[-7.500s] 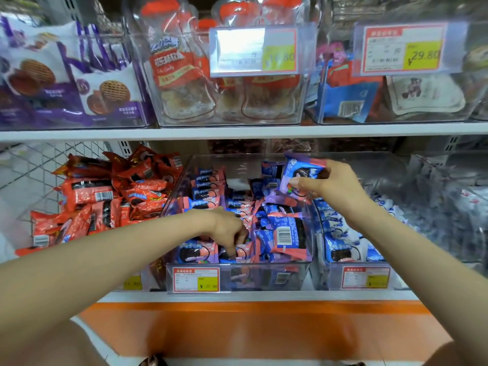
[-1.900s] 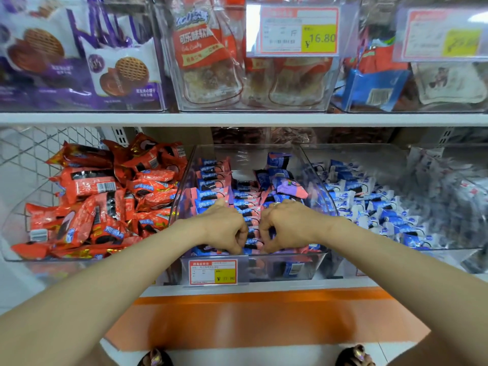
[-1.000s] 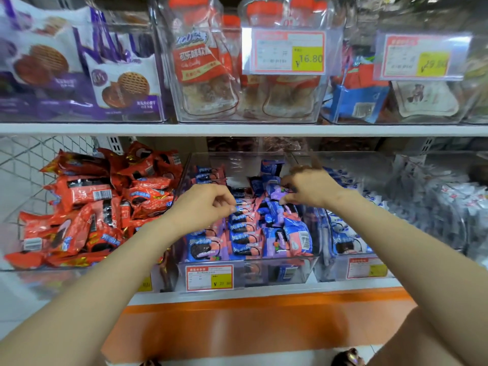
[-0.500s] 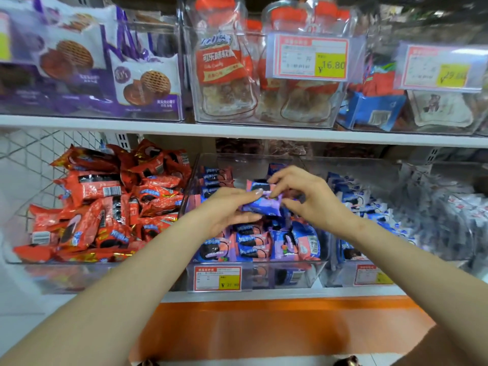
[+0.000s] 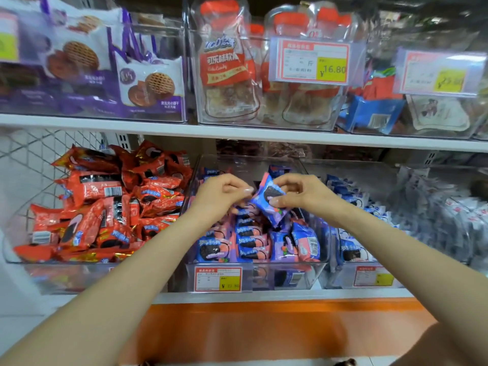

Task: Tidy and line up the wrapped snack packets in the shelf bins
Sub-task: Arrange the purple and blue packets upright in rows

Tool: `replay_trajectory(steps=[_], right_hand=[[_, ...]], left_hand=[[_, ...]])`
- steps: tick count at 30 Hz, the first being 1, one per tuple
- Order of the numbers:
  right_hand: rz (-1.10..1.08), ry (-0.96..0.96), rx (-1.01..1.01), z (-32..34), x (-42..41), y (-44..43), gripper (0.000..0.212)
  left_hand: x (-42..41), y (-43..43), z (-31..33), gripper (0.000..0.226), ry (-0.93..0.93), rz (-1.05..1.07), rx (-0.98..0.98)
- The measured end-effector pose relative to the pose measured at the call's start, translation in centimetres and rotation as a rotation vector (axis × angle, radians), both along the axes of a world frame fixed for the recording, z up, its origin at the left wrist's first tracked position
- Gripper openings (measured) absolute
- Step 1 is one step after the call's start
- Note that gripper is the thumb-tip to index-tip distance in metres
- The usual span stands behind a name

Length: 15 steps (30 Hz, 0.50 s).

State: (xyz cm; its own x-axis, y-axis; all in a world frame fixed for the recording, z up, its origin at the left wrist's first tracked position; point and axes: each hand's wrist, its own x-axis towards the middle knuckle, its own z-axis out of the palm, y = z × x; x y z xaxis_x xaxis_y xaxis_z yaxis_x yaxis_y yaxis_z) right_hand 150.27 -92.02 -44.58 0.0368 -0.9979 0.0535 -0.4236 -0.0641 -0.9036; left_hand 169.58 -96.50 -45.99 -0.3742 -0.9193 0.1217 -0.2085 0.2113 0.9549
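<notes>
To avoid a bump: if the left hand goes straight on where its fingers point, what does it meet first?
The blue packet that the right hand pinches. The left hand points at its edge from close by; perhaps they already touch.

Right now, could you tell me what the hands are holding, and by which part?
One blue packet, above the middle bin: the right hand pinches its right side, the left hand its left edge.
</notes>
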Motion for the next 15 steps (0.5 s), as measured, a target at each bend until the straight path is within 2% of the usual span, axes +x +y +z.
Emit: replay_trajectory(steps=[2, 4, 8, 10, 12, 15], right_hand=[[-0.146, 0.088, -0.106, 0.6, -0.5, -2.0, 0.025], [-0.189, 0.204, -0.179, 1.1, -0.9, -5.1, 0.027], [-0.156, 0.556, -0.174, 1.3, 1.1, -10.6, 0.043], [-0.139, 0.607, -0.198, 0.3, 2.0, -12.8, 0.041], [-0.138, 0.67, -0.19, -1.0, 2.3, -14.5, 0.043], [-0.121, 0.808, -0.182, -2.4, 1.8, -15.8, 0.047]], left_hand=[[1.3, -0.7, 0.2, 0.009, -0.13, 0.135, -0.142], [2.6, -1.1, 0.3, 0.001, -0.306, 0.177, -0.248], [3.6, -0.8, -0.7, 0.007, -0.584, 0.097, -0.423], [3.8, -0.7, -1.1, 0.013, -0.698, 0.028, -0.494], [4.1, -0.9, -1.2, 0.016, -0.739, -0.009, -0.522], [4.4, -1.1, -1.2, 0.015, -0.693, -0.032, -0.54]])
